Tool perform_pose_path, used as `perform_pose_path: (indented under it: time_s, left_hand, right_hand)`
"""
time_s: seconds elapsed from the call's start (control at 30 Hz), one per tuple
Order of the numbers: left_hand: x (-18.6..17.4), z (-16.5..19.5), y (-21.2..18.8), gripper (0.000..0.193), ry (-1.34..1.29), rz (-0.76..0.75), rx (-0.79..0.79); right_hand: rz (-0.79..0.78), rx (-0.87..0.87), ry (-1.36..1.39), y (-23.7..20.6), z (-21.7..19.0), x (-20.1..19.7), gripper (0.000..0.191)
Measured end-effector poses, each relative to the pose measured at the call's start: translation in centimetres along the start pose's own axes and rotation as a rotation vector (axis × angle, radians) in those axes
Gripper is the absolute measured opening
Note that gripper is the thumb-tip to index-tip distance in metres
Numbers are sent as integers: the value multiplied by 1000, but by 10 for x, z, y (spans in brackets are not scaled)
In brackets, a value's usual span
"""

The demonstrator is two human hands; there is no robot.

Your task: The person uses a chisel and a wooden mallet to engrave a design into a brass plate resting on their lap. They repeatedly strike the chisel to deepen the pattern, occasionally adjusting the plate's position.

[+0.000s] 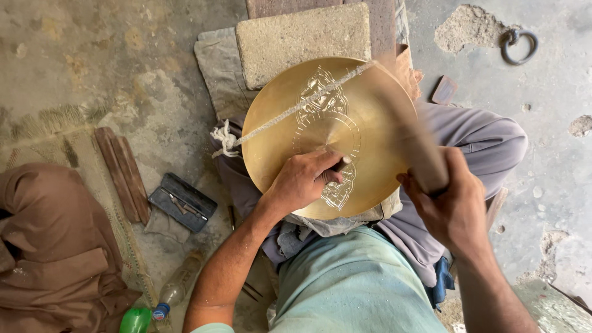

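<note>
Overhead view, read from left to right. At far left lies a heap of brown cloth (55,246) on a worn mat; near it, at the bottom edge, a green bottle (134,320) and a clear plastic bottle (176,287). Two wooden slats (123,172) lie beside an open dark tool case (182,201) on the concrete floor (92,61). At centre, a round brass plate (327,132), partly engraved with an ornamental motif, rests on the person's lap, tilted against a stone block (302,40); a white cord (290,111) crosses its face, knotted at the left rim. The left hand (302,182) rests on the plate's lower half, fingers closed narrowly around a small chisel (341,165) whose tip touches the engraved area. The right hand (453,206) grips a wooden mallet (401,117), fingers wrapped around its handle; the mallet is motion-blurred above the plate. At upper right, an iron ring (518,44) lies on the floor.
</note>
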State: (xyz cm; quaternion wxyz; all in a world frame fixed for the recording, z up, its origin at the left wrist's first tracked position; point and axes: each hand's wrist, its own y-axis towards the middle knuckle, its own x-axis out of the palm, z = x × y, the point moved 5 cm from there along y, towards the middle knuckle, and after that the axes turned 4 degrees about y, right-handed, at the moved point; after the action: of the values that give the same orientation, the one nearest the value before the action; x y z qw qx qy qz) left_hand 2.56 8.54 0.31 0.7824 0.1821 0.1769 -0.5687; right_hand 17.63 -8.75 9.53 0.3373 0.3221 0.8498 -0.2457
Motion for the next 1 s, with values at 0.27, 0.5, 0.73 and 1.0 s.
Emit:
perform_pose_path:
  time_s: [0.27, 0.5, 0.73, 1.0]
  left_hand:
    - [3, -3, -1, 20, -13, 1, 5]
    - [-1, 1, 0, 29, -64, -36, -17]
    - [-2, 1, 0, 23, -65, -21, -30]
    - [-1, -4, -5, 22, -136, -48, -67]
  right_hand:
    - [111, -219, -294, -10, -13, -1, 52]
    - [-123, -56, -511, -15, 2, 13, 39]
    - [-136, 58, -299, -13, 8, 14, 36]
    - [-8, 109, -22, -15, 11, 11, 43]
